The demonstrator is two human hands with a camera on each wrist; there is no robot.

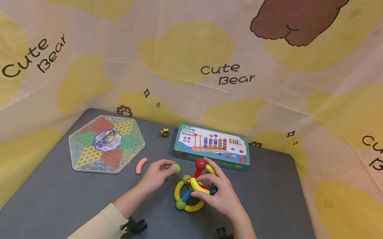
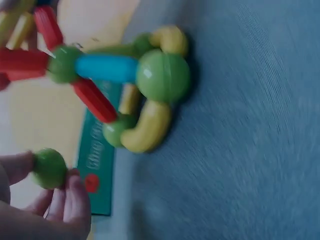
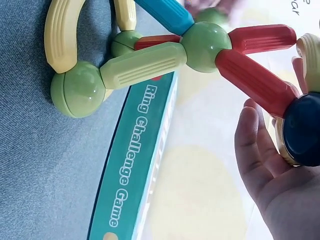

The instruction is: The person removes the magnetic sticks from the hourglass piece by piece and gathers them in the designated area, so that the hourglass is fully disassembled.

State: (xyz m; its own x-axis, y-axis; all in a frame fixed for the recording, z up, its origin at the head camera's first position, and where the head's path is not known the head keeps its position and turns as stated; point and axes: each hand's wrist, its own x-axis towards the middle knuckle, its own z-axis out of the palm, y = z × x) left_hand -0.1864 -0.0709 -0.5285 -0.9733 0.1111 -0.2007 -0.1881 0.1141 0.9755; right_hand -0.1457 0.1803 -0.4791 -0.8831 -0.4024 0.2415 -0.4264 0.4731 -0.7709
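Observation:
A ball-and-stick toy structure (image 3: 145, 65) stands on the table, its ring of yellow curved sticks and green balls at the bottom. From a central green ball (image 3: 205, 46), red sticks rise to a red ball (image 1: 201, 164) and a navy ball (image 3: 302, 130). My left hand (image 1: 156, 175) pinches a loose green ball (image 2: 49, 168) between thumb and fingertips, left of the structure and apart from it. At the structure's top right, my right hand (image 1: 223, 194) holds a yellow curved stick (image 1: 199, 186) beside the navy ball, which partly hides the grip in the right wrist view.
A pink curved stick (image 1: 141, 165) lies left of my left hand. Further left is a hexagonal star-pattern game board (image 1: 106, 144). Behind the structure sits a green Ring Challenge Game box (image 1: 212, 146), with a small yellow-and-black toy (image 1: 164, 132) beside it. Printed cloth hangs around the grey table (image 1: 274, 211).

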